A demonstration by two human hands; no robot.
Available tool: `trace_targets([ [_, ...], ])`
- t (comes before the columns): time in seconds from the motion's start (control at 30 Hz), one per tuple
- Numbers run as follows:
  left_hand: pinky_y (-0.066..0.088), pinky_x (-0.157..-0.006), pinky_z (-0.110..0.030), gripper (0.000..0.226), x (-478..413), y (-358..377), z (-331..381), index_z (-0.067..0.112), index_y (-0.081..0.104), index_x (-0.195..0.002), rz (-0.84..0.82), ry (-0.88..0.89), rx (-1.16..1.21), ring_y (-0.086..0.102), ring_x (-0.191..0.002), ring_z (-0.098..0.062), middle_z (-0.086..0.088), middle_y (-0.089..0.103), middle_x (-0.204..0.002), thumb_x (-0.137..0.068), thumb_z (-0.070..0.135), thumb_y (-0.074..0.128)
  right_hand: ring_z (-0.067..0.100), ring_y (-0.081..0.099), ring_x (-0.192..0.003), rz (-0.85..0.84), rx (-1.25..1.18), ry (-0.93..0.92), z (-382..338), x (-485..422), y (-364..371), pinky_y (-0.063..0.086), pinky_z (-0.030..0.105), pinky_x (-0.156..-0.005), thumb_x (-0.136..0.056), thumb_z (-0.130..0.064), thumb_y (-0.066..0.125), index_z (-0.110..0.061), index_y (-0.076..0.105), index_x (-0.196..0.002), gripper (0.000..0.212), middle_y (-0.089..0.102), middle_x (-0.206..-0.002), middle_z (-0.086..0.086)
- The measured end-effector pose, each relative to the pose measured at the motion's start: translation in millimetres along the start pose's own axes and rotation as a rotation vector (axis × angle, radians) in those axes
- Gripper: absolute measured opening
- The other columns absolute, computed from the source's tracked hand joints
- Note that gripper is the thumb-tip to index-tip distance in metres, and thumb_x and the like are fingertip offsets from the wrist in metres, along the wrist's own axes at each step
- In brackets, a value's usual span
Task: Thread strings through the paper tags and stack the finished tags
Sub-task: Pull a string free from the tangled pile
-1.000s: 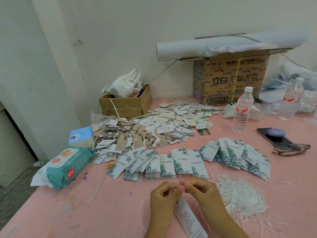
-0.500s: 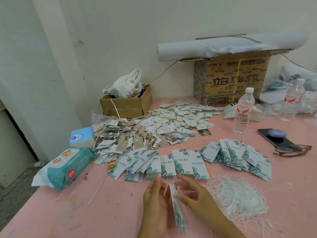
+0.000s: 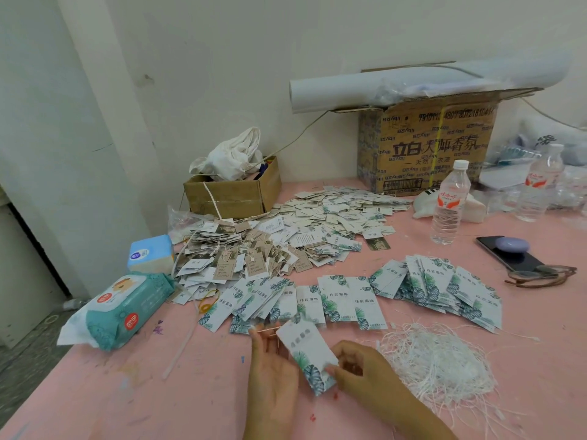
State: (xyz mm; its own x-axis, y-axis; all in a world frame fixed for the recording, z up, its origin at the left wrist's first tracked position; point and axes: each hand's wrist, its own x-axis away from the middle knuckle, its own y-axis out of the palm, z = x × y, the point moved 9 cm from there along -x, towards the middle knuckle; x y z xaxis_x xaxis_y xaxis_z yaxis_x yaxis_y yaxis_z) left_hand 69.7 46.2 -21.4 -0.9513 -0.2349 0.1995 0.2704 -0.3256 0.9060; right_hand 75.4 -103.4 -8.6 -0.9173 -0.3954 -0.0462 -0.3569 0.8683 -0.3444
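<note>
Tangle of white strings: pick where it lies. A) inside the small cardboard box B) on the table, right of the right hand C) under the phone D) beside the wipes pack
B: the tangle of white strings lies on the pink table, right of the right hand.

1. my held tag (image 3: 309, 354) sits near the table (image 3: 127, 401) front edge.
2. string pile (image 3: 438, 366) right of it.
3. tag row (image 3: 343, 301) behind both; tag heap (image 3: 286, 239) behind that.
4. wipes pack (image 3: 124, 309) at left edge.
5. carton (image 3: 428, 147) at back edge.
</note>
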Motion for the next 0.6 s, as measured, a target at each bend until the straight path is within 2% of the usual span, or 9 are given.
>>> trace_targets([
  [0.1,0.059,-0.072,-0.026,0.028,-2,-6,-1,0.013,0.064,-0.092,0.036,-0.017,0.04,0.068,-0.072,-0.009,0.002,0.068,-0.078,-0.08,0.038,0.059,0.01,0.056,-0.065,0.129,-0.162,0.025,1,1,-15,0.041,0.02,-0.061,-0.092,-0.015,0.063,-0.018,0.067,-0.091,0.006,0.071,-0.082,0.006],
  [0.2,0.053,-0.052,-0.019,0.024,-1,-11,-3,0.012,0.059,-0.087,0.072,-0.017,-0.041,0.058,-0.059,-0.008,0.002,0.06,-0.07,-0.082,0.036,0.058,0.01,0.048,-0.052,0.238,-0.317,0.059,2,2,-26,0.037,0.02,-0.048,-0.092,-0.009,0.062,-0.011,0.063,-0.086,0.006,0.066,-0.086,0.019],
  [0.27,0.048,-0.045,-0.018,0.023,0,-11,-7,0.012,0.056,-0.083,0.099,-0.037,-0.108,0.054,-0.05,-0.008,0.001,0.057,-0.062,-0.087,0.035,0.055,0.012,0.045,-0.048,0.291,-0.374,0.072,2,3,-31,0.036,0.02,-0.044,-0.091,-0.005,0.061,-0.007,0.058,-0.081,0.011,0.066,-0.084,0.017],
  [0.33,0.046,-0.042,-0.018,0.025,2,-11,-11,0.011,0.055,-0.082,0.135,-0.067,-0.169,0.051,-0.052,-0.009,0.0,0.055,-0.064,-0.094,0.032,0.052,0.013,0.045,-0.046,0.32,-0.408,0.082,1,4,-34,0.035,0.019,-0.043,-0.091,-0.002,0.06,-0.006,0.054,-0.08,0.013,0.068,-0.084,0.008],
  [0.47,0.04,-0.049,-0.019,0.023,4,-9,-18,0.009,0.056,-0.085,0.169,-0.096,-0.261,0.046,-0.063,-0.011,-0.002,0.054,-0.073,-0.099,0.025,0.048,0.014,0.043,-0.043,0.334,-0.437,0.098,2,5,-34,0.032,0.018,-0.041,-0.092,0.0,0.057,-0.005,0.05,-0.079,0.015,0.064,-0.076,0.006],
  [0.6,0.039,-0.051,-0.021,0.018,7,-6,-21,0.012,0.055,-0.089,0.17,-0.111,-0.251,0.046,-0.063,-0.014,-0.002,0.055,-0.073,-0.101,0.019,0.045,0.012,0.039,-0.04,0.367,-0.57,0.124,8,5,-39,0.029,0.018,-0.039,-0.093,0.002,0.053,-0.006,0.05,-0.08,0.015,0.047,-0.058,0.006],
])
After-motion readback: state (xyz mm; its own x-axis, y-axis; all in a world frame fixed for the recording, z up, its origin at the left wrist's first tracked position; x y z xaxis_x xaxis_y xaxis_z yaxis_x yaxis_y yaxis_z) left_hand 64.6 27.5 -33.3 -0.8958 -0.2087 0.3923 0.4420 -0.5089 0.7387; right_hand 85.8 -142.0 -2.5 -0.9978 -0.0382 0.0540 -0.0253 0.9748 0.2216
